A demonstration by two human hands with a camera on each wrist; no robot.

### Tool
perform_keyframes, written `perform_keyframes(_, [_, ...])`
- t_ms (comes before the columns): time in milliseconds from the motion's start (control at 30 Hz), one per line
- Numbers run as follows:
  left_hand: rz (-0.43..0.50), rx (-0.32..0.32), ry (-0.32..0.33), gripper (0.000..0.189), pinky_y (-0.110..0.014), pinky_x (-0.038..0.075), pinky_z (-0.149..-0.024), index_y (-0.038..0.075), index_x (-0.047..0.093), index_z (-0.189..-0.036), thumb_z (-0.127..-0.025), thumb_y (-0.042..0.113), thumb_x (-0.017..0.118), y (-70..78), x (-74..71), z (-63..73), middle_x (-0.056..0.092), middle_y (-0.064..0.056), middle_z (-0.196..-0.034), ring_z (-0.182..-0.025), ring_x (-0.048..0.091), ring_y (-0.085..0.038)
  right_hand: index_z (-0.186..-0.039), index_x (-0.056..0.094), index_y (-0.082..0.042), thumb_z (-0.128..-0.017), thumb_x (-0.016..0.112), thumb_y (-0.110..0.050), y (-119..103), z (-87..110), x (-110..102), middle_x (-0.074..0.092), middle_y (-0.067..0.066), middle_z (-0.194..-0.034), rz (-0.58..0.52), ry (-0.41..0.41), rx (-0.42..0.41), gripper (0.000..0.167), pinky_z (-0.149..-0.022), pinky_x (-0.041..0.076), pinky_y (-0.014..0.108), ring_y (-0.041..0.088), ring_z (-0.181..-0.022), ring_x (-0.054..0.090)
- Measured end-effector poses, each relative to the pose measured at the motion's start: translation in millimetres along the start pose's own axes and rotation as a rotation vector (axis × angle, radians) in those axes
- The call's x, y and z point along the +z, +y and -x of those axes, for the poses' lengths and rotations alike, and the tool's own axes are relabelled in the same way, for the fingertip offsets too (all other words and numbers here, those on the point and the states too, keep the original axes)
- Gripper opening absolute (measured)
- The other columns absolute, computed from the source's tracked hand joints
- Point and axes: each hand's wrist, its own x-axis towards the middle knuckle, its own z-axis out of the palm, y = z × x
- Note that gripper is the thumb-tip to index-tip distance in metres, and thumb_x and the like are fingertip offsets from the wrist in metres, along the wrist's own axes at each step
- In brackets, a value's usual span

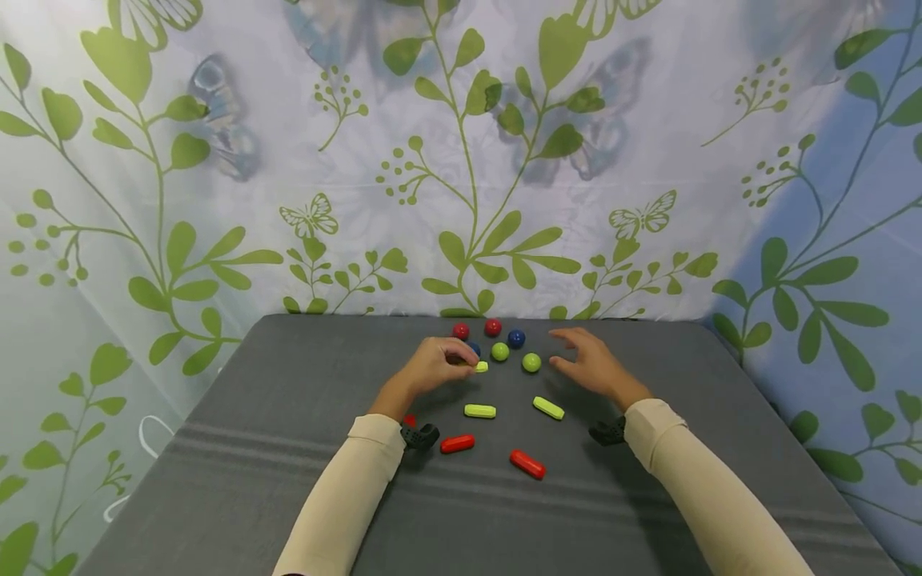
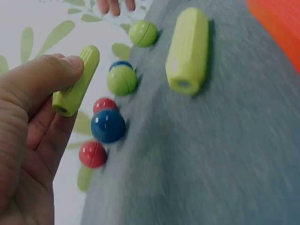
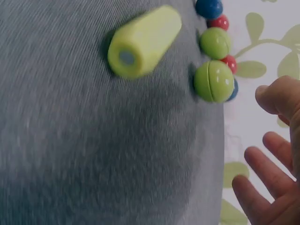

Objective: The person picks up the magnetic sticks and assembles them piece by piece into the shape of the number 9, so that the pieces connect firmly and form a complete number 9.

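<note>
My left hand [image 1: 434,368] pinches a yellow-green ribbed stick [image 2: 80,86] between thumb and fingers, held above the table. Just beyond it sits a cluster of small balls: two red balls [image 1: 493,327], two blue balls [image 1: 516,339] and two green balls [image 1: 531,362]. One blue ball is partly hidden behind the left hand in the head view. To the right of the cluster, my right hand [image 1: 592,366] hovers with its fingers spread and holds nothing. Two more yellow-green sticks, one level [image 1: 479,411] and one slanted [image 1: 549,408], lie nearer on the table.
Two red sticks, one left [image 1: 457,443] and one right [image 1: 527,464], lie closer to me on the grey table [image 1: 648,512]. Another red piece [image 1: 410,420] shows partly beside the left wrist. A leaf-patterned curtain [image 1: 403,240] hangs along the table's back edge.
</note>
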Motion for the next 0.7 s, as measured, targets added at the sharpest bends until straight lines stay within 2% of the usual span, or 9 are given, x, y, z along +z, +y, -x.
perform_keyframes(167, [-0.010,0.044,-0.039,0.009,-0.026,0.056,-0.080,0.008,0.080,-0.092,-0.085,0.002,0.081,1.4,10.4,-16.8,0.074,0.000,-0.100,-0.091,0.068,-0.011,-0.137,0.059,-0.004,-0.093,0.073,-0.005,-2.0,-6.0,8.6,0.053,0.019,-0.137,-0.154,-0.003,-0.042,0.046,-0.096,0.049,0.056,0.044,-0.121,0.056])
perform_keyframes(300, [0.009,0.069,-0.044,0.009,-0.026,0.056,-0.080,0.005,0.080,-0.090,-0.083,-0.001,0.082,-0.4,17.9,-23.8,0.074,-0.004,-0.099,-0.092,0.069,-0.013,-0.134,0.062,0.000,-0.092,0.073,0.001,-0.7,-9.0,16.2,0.052,0.019,-0.140,-0.236,-0.013,-0.024,0.043,-0.098,0.049,0.053,0.042,-0.123,0.056])
perform_keyframes(433, [0.029,0.059,-0.020,0.010,-0.025,0.056,-0.080,0.003,0.080,-0.089,-0.082,-0.004,0.081,-2.5,22.8,-26.4,0.074,-0.006,-0.099,-0.093,0.069,-0.015,-0.130,0.064,0.002,-0.092,0.073,0.000,2.1,-10.1,19.2,0.049,0.021,-0.145,-0.291,-0.008,0.013,0.039,-0.099,0.048,0.052,0.040,-0.124,0.056])
perform_keyframes(567, [0.033,0.057,-0.001,0.010,-0.032,0.057,-0.082,-0.002,0.079,-0.091,-0.082,-0.006,0.080,-0.9,25.0,-25.9,0.074,-0.012,-0.100,-0.095,0.069,-0.025,-0.125,0.068,0.002,-0.092,0.074,-0.001,6.0,-11.1,19.8,0.051,0.021,-0.144,-0.343,-0.009,0.047,0.033,-0.096,0.051,0.049,0.038,-0.123,0.057])
perform_keyframes(700, [0.057,0.049,-0.032,0.010,-0.041,0.057,-0.085,-0.010,0.076,-0.094,-0.084,-0.009,0.077,13.8,21.6,-22.4,0.072,-0.022,-0.103,-0.099,0.068,-0.037,-0.126,0.068,0.001,-0.092,0.074,-0.001,9.5,-12.2,20.9,0.057,0.018,-0.139,-0.406,-0.031,0.089,0.035,-0.092,0.054,0.045,0.036,-0.122,0.059])
